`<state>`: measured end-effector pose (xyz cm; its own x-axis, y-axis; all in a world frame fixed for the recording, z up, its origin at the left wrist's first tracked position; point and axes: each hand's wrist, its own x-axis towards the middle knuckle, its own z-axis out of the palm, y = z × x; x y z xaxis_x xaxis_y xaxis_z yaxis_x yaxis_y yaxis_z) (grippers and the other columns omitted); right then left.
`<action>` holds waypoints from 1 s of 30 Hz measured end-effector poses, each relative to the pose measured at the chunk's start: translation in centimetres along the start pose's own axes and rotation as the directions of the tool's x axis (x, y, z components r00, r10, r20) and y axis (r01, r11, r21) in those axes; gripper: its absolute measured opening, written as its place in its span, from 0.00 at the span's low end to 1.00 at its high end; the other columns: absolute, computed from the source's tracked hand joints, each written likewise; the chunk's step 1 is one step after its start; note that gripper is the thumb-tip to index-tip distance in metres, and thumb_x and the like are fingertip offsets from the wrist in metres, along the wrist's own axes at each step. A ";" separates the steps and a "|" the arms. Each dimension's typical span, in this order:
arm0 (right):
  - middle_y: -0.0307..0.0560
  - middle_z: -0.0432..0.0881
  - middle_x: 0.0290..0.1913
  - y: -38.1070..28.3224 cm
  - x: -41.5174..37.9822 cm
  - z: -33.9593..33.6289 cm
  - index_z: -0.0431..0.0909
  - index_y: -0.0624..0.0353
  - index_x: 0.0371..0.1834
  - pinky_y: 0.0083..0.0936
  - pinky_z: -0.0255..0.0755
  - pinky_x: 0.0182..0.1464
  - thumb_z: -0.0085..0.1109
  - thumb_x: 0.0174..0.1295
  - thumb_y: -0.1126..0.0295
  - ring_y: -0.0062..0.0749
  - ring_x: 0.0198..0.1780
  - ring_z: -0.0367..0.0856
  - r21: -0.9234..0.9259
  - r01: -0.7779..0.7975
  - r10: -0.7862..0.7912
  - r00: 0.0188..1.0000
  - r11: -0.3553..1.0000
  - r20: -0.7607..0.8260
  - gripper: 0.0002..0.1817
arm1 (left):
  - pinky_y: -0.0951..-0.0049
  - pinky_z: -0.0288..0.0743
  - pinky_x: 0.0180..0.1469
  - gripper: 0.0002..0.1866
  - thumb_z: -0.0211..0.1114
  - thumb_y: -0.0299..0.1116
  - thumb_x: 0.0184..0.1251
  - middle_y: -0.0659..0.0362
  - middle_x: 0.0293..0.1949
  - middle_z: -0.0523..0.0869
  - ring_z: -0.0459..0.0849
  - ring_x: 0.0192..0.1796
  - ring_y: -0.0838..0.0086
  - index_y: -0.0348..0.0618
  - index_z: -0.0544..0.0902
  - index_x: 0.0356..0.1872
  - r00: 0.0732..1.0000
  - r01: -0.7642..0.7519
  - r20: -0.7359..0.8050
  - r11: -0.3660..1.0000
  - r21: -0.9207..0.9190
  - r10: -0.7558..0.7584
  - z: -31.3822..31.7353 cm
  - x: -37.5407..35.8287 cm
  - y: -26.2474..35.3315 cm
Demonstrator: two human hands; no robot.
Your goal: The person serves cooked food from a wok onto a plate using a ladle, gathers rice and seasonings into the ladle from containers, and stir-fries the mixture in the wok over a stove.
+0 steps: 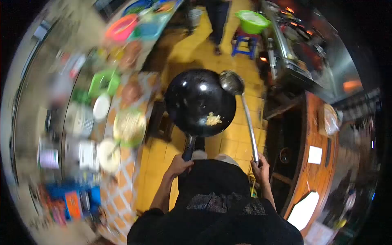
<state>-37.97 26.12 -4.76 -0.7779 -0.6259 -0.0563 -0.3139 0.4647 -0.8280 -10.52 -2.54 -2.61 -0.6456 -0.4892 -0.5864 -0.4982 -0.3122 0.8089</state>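
Note:
My left hand (179, 165) is closed round the dark handle of a black wok (192, 96), held out in front of my body above the yellow floor. A small heap of pale chopped food (213, 119) lies low on the right side of the wok's inside. In my right hand (261, 166) is the end of a long metal handle belonging to a ladle (232, 82). The ladle's bowl overlaps the wok's upper right rim in this view, and its handle slants down to my fingers.
On the left, a tiled counter (118, 204) carries a bowl of pale food (130, 125), a green basket (104, 83) and stacked plates. A wooden counter (312, 171) stands right, with stoves beyond. Ahead are a person's legs (217, 24) and a blue stool (245, 44) bearing a green basin (252, 21).

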 end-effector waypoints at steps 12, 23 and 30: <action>0.40 0.69 0.19 -0.9 15.8 -4.6 0.75 0.61 0.55 0.24 0.64 0.25 0.65 0.54 0.72 0.22 0.20 0.66 0.160 -0.316 0.354 0.838 0.935 -0.415 0.23 | 0.74 0.70 0.23 0.07 0.66 0.28 0.57 0.61 0.20 0.80 0.77 0.20 0.78 0.38 0.77 0.33 0.899 -0.098 0.433 0.932 0.348 -0.068 7.2 27.4 24.2; 0.39 0.69 0.24 0.2 43.5 -19.2 0.64 0.62 0.65 0.22 0.65 0.19 0.53 0.66 0.74 0.21 0.17 0.69 0.687 -0.344 0.585 0.798 0.640 -0.145 0.24 | 0.72 0.74 0.23 0.08 0.66 0.24 0.55 0.57 0.20 0.79 0.78 0.19 0.73 0.37 0.73 0.29 0.757 -0.136 0.638 0.921 0.365 -0.141 26.3 53.6 45.6; 0.43 0.77 0.39 1.9 59.8 -23.5 0.56 0.53 0.71 0.21 0.75 0.27 0.51 0.70 0.63 0.22 0.25 0.74 0.935 -0.189 0.542 0.840 0.301 -0.004 0.28 | 0.72 0.74 0.22 0.07 0.65 0.26 0.56 0.58 0.19 0.78 0.78 0.19 0.73 0.37 0.75 0.29 0.661 -0.143 0.726 0.918 0.369 -0.188 36.1 70.0 56.5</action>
<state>-97.83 4.26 3.42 -0.8263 -0.2713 -0.4936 0.5614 -0.3269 -0.7602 -104.75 -24.97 0.53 -0.7533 0.3271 -0.5706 -0.5784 0.0837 0.8115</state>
